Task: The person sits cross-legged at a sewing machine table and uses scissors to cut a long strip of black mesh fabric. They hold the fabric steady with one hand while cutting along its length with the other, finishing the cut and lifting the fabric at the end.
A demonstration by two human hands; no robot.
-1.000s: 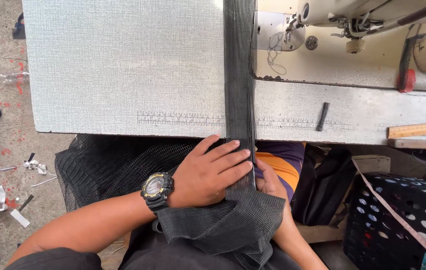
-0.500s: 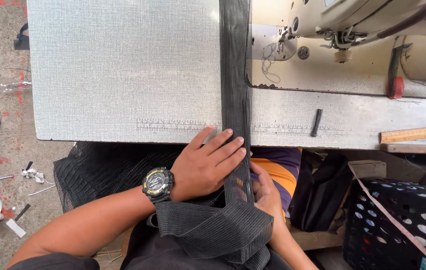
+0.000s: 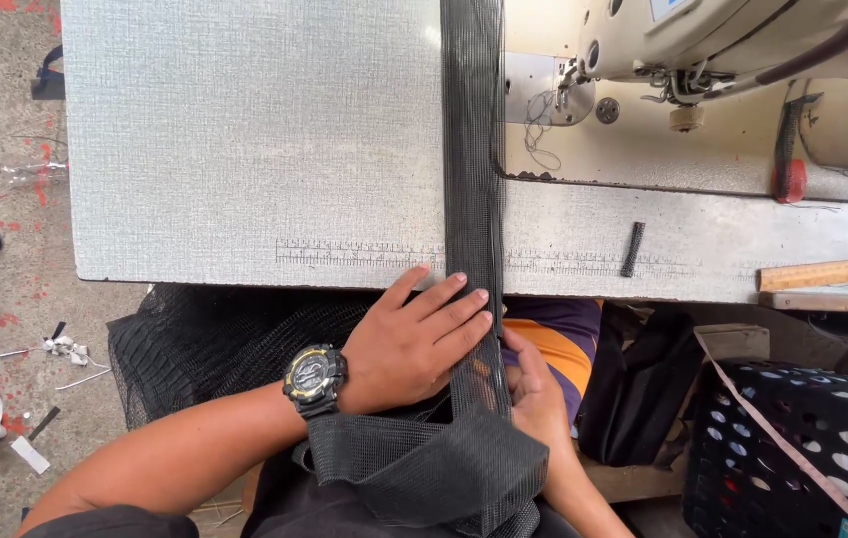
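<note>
left hand [image 3: 414, 344]: bare, no glove, no ring visible. left wrist carries a chunky black digital wristwatch [image 3: 312, 377] with yellow accents round the bezel and a ribbed black strap. forearm bare, no sleeve in view to the elbow. right hand [image 3: 534, 394]: bare, mostly hidden. clothing at the lap: an orange and purple garment [image 3: 564, 344]; dark fabric near lower left edge, kind unclear.

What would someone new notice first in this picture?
A long black mesh strip runs straight up the middle of the pale table toward the sewing machine at top right. At the table's near edge, the left hand, with a black wristwatch, and the right hand hold the strip between them.
</note>
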